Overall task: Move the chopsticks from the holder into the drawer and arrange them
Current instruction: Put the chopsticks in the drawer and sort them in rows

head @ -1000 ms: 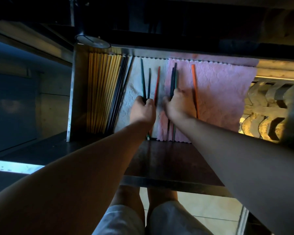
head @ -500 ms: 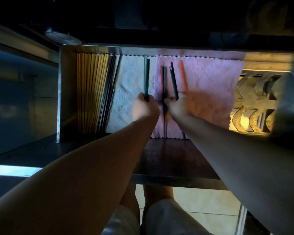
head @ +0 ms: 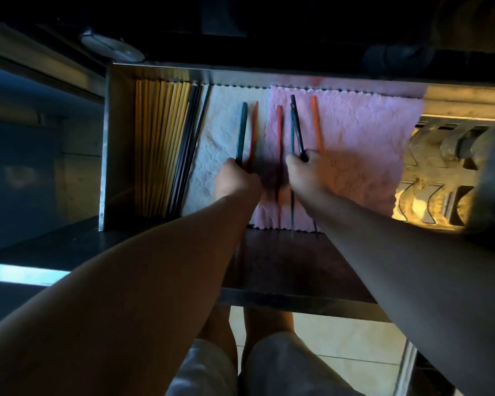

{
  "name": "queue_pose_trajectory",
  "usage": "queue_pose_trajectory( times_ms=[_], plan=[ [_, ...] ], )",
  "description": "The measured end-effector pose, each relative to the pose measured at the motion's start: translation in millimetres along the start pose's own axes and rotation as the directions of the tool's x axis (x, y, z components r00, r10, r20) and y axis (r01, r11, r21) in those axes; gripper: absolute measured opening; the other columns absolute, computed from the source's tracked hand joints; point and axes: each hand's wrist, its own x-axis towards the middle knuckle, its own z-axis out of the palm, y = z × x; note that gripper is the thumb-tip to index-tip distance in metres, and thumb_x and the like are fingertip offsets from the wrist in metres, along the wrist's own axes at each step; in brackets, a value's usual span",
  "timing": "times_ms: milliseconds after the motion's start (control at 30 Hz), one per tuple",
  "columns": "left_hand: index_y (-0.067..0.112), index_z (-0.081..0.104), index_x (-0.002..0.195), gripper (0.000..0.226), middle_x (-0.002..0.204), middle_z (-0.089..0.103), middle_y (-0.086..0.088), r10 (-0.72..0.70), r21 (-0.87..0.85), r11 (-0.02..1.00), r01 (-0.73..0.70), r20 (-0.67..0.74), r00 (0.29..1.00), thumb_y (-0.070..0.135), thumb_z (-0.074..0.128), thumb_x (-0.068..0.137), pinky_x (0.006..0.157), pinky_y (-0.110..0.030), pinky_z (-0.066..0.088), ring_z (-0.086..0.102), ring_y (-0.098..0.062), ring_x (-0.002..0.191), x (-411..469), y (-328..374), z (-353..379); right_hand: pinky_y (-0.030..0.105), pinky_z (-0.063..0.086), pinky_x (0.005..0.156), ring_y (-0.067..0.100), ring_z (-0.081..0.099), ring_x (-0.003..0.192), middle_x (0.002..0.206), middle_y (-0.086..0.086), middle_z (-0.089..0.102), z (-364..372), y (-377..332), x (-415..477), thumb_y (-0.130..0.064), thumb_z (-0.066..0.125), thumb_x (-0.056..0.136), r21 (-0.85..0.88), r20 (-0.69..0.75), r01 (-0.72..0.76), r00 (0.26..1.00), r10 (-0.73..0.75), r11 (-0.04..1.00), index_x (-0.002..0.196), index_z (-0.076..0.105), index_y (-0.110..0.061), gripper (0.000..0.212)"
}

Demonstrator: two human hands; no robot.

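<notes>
An open metal drawer (head: 106, 155) is lined with a white cloth (head: 220, 130) and a pink cloth (head: 360, 150). Yellow chopsticks (head: 160, 144) and dark chopsticks (head: 187, 150) lie packed at its left side. My left hand (head: 236, 181) grips a green chopstick (head: 241, 130) and a red chopstick (head: 253, 127) over the white cloth. My right hand (head: 306, 175) pinches a dark chopstick (head: 297, 124) beside a teal chopstick (head: 292, 132). A red chopstick (head: 279, 130) lies loose between the hands. An orange chopstick (head: 315, 121) lies just right of my right hand.
A dark shelf (head: 283, 267) runs in front of the drawer. A wavy metal rack (head: 429, 181) sits in the compartment to the right. A round metal lid (head: 109, 47) lies above the drawer's back left corner. My knees and a tiled floor show below.
My left hand now holds a green and a red chopstick rather than two green ones. My right hand keeps the dark chopstick, tilted further. The view has shifted slightly.
</notes>
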Motion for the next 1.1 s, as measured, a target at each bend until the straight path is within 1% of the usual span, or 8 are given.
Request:
queue_pose_trajectory(
  times_ms=[200, 300, 367, 533, 700, 833, 1000, 1100],
  plan=[
    [0.007, 0.068, 0.09, 0.021, 0.083, 0.07, -0.012, -0.018, -0.051, 0.999, 0.019, 0.019, 1.0, 0.021, 0.061, 0.075, 0.069, -0.036, 0.058, 0.068, -0.032, 0.081, -1.5, 3.2, -2.7, 0.022, 0.033, 0.053, 0.016, 0.047, 0.059, 0.062, -0.003, 0.047, -23.6, 3.8, -4.3, -0.018, 0.049, 0.089, 0.045, -0.005, 0.051, 0.999, -0.051, 0.998, 0.068, 0.048, -0.016, 0.022],
    [0.011, 0.062, 0.067, 0.018, 0.057, 0.059, 0.0, 0.045, -0.06, 0.997, -0.042, 0.047, 0.998, 0.026, 0.068, 0.076, 0.044, -0.023, 0.037, 0.061, -0.021, 0.058, -11.5, 8.6, -1.2, 0.025, 0.034, 0.056, 0.014, 0.041, 0.053, 0.058, -0.005, 0.04, -25.2, 4.1, -6.4, -0.026, 0.054, 0.093, 0.09, 0.031, 0.058, 0.998, -0.061, 0.994, 0.063, 0.04, -0.022, 0.033],
    [0.014, 0.055, 0.061, 0.03, 0.053, 0.053, 0.004, 0.067, -0.046, 0.997, -0.063, 0.071, 0.995, 0.032, 0.071, 0.079, 0.042, -0.024, 0.029, 0.051, -0.013, 0.051, -17.3, 12.0, 1.5, 0.026, 0.036, 0.056, 0.012, 0.044, 0.047, 0.056, -0.003, 0.041, -25.8, 4.4, -10.0, -0.033, 0.05, 0.096, 0.147, 0.05, 0.016, 0.998, -0.024, 0.989, 0.063, 0.041, -0.021, 0.036],
    [0.01, 0.066, 0.091, 0.028, 0.073, 0.058, -0.003, 0.056, -0.105, 0.993, -0.049, 0.062, 0.997, 0.032, 0.049, 0.096, 0.056, -0.028, 0.034, 0.058, -0.027, 0.076, -23.1, 16.0, 1.6, 0.034, 0.045, 0.058, 0.023, 0.051, 0.049, 0.054, 0.006, 0.047, -27.2, -0.6, -20.3, -0.035, 0.046, 0.099, 0.291, 0.202, -0.12, 0.977, 0.061, 0.949, 0.067, 0.049, -0.012, 0.039],
    [0.013, 0.067, 0.109, 0.033, 0.104, 0.069, -0.013, 0.096, -0.177, 0.981, -0.075, 0.115, 0.989, 0.025, 0.037, 0.102, 0.073, -0.033, 0.046, 0.064, -0.032, 0.095, -18.6, 4.4, -17.5, 0.017, 0.029, 0.04, 0.008, 0.037, 0.031, 0.053, -0.001, 0.043, -12.6, -16.6, -29.5, -0.03, 0.047, 0.099, 0.267, 0.313, -0.185, 0.945, 0.096, 0.946, 0.097, 0.064, -0.001, 0.034],
    [0.019, 0.063, 0.103, 0.026, 0.096, 0.069, -0.011, 0.069, -0.239, 0.97, -0.044, 0.098, 0.993, 0.023, 0.037, 0.101, 0.059, -0.028, 0.044, 0.06, -0.022, 0.07, -3.4, -12.1, -36.1, 0.012, 0.024, 0.03, 0.001, 0.031, 0.024, 0.035, -0.008, 0.037, 12.6, -32.2, -33.4, -0.032, 0.05, 0.098, 0.324, 0.338, -0.26, 0.93, 0.145, 0.91, 0.074, 0.054, -0.01, 0.032],
    [0.019, 0.06, 0.1, 0.01, 0.085, 0.067, -0.006, 0.029, -0.231, 0.973, 0.013, 0.18, 0.983, 0.02, 0.051, 0.098, 0.071, -0.041, 0.058, 0.066, -0.022, 0.074, 17.1, -27.4, -59.0, 0.022, 0.036, 0.046, 0.017, 0.046, 0.046, 0.053, 0.0, 0.048, 51.1, -36.9, -41.3, -0.043, 0.046, 0.097, 0.24, 0.361, -0.288, 0.913, 0.19, 0.927, 0.067, 0.056, -0.016, 0.041],
    [0.022, 0.06, 0.095, 0.009, 0.09, 0.069, -0.004, 0.06, -0.084, 0.995, -0.045, 0.178, 0.982, 0.015, 0.061, 0.09, 0.072, -0.038, 0.059, 0.069, -0.023, 0.084, 26.2, -36.1, -72.2, 0.028, 0.054, 0.06, 0.022, 0.063, 0.071, 0.08, 0.004, 0.064, 70.3, -36.7, -46.2, -0.047, 0.051, 0.093, 0.154, 0.325, -0.314, 0.911, 0.252, 0.937, 0.087, 0.062, -0.019, 0.03]
  ],
)
